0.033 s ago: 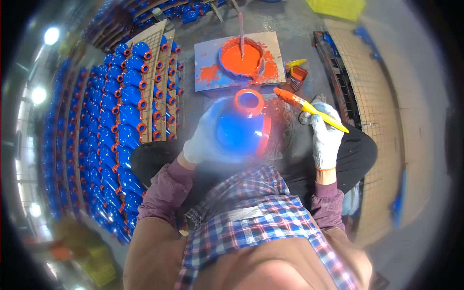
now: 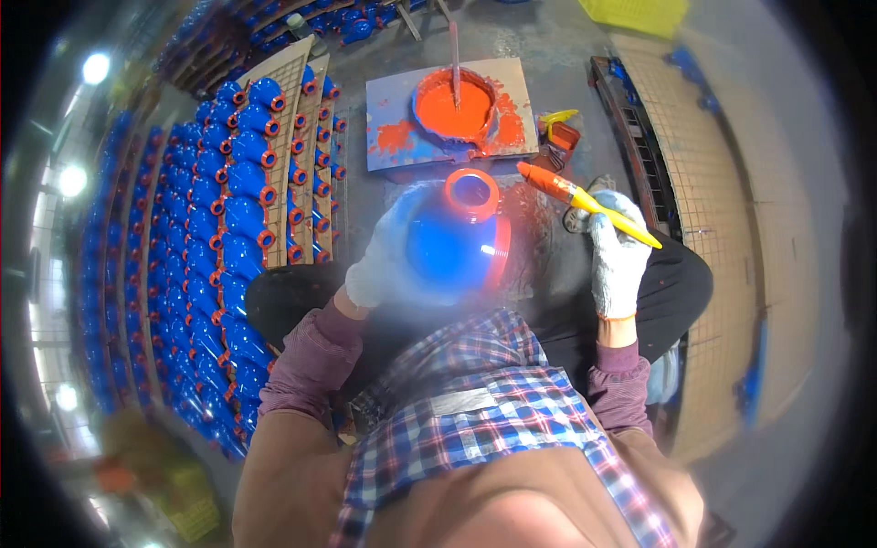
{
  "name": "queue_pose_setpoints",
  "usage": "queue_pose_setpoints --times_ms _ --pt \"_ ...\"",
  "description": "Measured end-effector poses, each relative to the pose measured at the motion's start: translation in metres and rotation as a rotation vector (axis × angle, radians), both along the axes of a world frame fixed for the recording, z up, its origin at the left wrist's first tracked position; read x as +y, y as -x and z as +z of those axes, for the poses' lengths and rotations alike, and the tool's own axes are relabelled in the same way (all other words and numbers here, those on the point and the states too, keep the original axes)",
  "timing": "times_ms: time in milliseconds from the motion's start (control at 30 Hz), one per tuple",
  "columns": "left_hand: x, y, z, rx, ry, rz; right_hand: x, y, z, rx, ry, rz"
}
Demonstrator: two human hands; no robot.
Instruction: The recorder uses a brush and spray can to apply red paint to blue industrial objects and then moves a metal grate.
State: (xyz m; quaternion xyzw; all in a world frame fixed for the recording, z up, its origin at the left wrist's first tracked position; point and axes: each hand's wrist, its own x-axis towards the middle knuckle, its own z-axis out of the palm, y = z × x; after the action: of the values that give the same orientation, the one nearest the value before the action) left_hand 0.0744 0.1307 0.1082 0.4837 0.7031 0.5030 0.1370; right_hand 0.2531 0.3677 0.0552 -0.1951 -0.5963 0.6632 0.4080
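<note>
My left hand [image 2: 376,260], in a white glove, holds a rounded blue casting [image 2: 440,247] in front of my lap. An orange rim circles its upper opening, and an orange band runs down its right side. The lower part of the casting looks hazy. In my gloved right hand [image 2: 618,256] is a paintbrush [image 2: 585,201] with a yellow handle, its orange-coated bristles pointing up and left. The bristle tip stays apart from the casting, to the right of its upper opening. Beyond the casting sits a bowl of orange paint [image 2: 454,108] with a stick standing in it.
The bowl rests on a paint-splattered board [image 2: 388,119]. Rows of blue castings with orange rims [image 2: 245,183] fill racks on the left. A yellow-handled item [image 2: 560,132] lies right of the board. Wire-mesh panels [image 2: 699,228] stand at right, with a yellow crate [image 2: 635,14] at the far right.
</note>
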Motion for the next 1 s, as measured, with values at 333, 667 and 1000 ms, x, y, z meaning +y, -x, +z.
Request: queue_pose_setpoints --times_ms 333,667,1000 --pt "0.006 -0.015 -0.001 0.33 -0.002 0.043 -0.008 -0.003 0.056 -0.15 -0.084 -0.135" --pt "0.008 -0.016 -0.004 0.603 0.321 0.167 -0.004 0.028 0.043 -0.053 -0.116 0.144" --pt "0.001 -0.007 -0.031 0.106 0.232 0.1 0.005 0.003 0.037 0.04 -0.305 0.367"
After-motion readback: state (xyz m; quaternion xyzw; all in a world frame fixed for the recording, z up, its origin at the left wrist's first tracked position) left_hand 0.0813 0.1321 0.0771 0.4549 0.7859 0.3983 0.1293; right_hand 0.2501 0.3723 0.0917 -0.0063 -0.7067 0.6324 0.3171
